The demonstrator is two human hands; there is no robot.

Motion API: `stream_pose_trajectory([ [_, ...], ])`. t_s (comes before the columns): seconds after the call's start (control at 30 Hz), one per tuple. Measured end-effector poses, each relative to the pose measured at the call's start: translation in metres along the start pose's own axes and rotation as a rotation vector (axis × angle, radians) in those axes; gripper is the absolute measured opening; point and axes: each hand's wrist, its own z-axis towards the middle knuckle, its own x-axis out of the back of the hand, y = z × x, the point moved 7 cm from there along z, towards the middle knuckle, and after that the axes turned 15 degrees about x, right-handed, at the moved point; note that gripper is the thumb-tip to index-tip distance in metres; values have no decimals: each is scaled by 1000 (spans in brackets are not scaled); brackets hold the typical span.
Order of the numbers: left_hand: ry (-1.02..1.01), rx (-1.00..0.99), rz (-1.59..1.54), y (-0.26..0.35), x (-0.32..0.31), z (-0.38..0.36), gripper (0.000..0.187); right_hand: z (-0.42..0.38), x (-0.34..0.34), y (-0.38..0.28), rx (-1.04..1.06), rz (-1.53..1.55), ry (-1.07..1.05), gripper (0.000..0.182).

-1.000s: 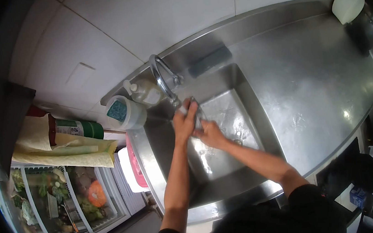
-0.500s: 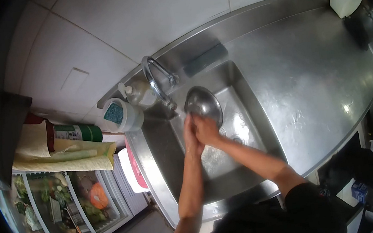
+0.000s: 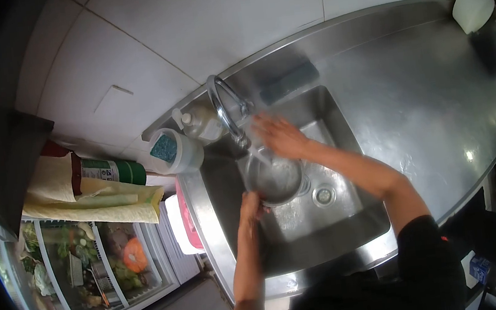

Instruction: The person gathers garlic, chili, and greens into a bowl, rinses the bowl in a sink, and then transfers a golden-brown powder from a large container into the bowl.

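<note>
Round steel bowl (image 3: 274, 179), shiny and wet inside, sitting low in the steel sink (image 3: 353, 216) directly under the spout of the curved faucet (image 3: 226, 111), with the round drain (image 3: 323, 195) just beside on the right. Gripped at the near rim by the left hand (image 3: 251, 206), fingers curled and pressed onto the rim edge, forearm stretching straight up from the bottom of the view. Hovering above the far rim, the right hand (image 3: 279, 134), blurred, fingers spread and flat, palm facing down, close beside the faucet spout; contact with the bowl or the spout impossible to tell through the blur. Right forearm angled down across the sink toward a dark sleeve at the lower right. Behind the faucet, a pale soap bottle (image 3: 201, 123) and, just to the left, a white tub (image 3: 177, 152) holding a blue-green sponge. On the back ledge, a dark scrub pad (image 3: 288, 82) lying flat. Wet steel counter (image 3: 420, 105) spreading off to the right, a white container (image 3: 473, 5) at the far corner. To the left of the sink, a green can (image 3: 116, 170) lying over yellow cloths (image 3: 91, 204), and below these a glass-fronted cooler (image 3: 84, 271) with vegetables inside.
</note>
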Motion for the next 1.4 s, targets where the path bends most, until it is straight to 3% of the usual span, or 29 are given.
stream_pose_trajectory([
  [0.07,-119,73,-172,-28,-7,16,24,34,-20,13,-67,334,13,54],
  [0.13,-279,181,-219,-54,-10,37,25,69,-40,19,-135,475,-5,53],
  [0.23,-622,256,-405,-72,-34,24,30,101,-105,32,-239,455,-39,48],
  [0.3,-858,269,-594,-81,-50,5,33,104,-126,46,-396,811,-39,42],
  [0.37,-1068,282,-806,-99,-54,-11,37,99,-127,52,-636,1522,-36,37],
  [0.43,-1194,180,-798,-123,-46,-3,60,85,-113,58,-817,1770,155,32],
  [0.47,-1414,71,-812,-112,-57,-33,58,75,-108,60,-909,1884,259,29],
  [0.53,-1655,-71,-809,-93,-68,-75,57,59,-88,59,-933,1933,398,24],
  [0.6,-1548,-27,-826,-85,-71,-94,49,41,-60,44,-996,1919,606,29],
  [0.67,-1093,158,-825,-93,-58,-86,39,5,-61,41,-849,1705,679,27],
  [0.73,-1038,417,-1078,-118,-47,-51,34,-51,-50,26,-1005,1308,437,24],
  [0.77,-965,576,-1204,-124,-44,-46,34,-82,-29,18,-941,837,422,31],
  [0.8,-1020,470,-1060,-126,-40,-44,33,-122,-42,5,-1088,802,492,38],
  [0.83,-1070,363,-916,-128,-38,-46,33,-155,-34,-13,-1040,625,519,42],
  [0.87,-1281,258,-842,-118,-45,-77,32,-180,-17,-40,-1149,732,300,34],
  [0.9,-1440,208,-783,-107,-53,-105,31,-209,-11,-63,-1124,570,239,34],
  [0.93,-1594,158,-726,-99,-58,-127,31,-240,-10,-87,-1087,444,466,48],
  [1.0,-1427,84,-712,-112,-54,-87,33,-266,41,-148,-1245,447,242,49],
  [1.03,-1344,44,-705,-114,-51,-71,34,-274,60,-174,-1265,463,245,43],
  [1.13,-1138,674,-1064,-111,-64,-70,29,-298,96,-240,-1268,389,441,28],
  [1.17,-1203,603,-878,-110,-68,-78,24,-310,104,-259,-1261,336,529,25],
  [1.27,-1490,226,-562,-107,-81,-124,19,-356,101,-303,-1514,322,428,19],
  [1.3,-1392,336,-624,-117,-85,-121,18,-367,101,-317,-1600,416,263,17],
  [1.4,-1068,614,-755,-127,-109,-105,14,-384,108,-353,-1201,364,529,32],
])
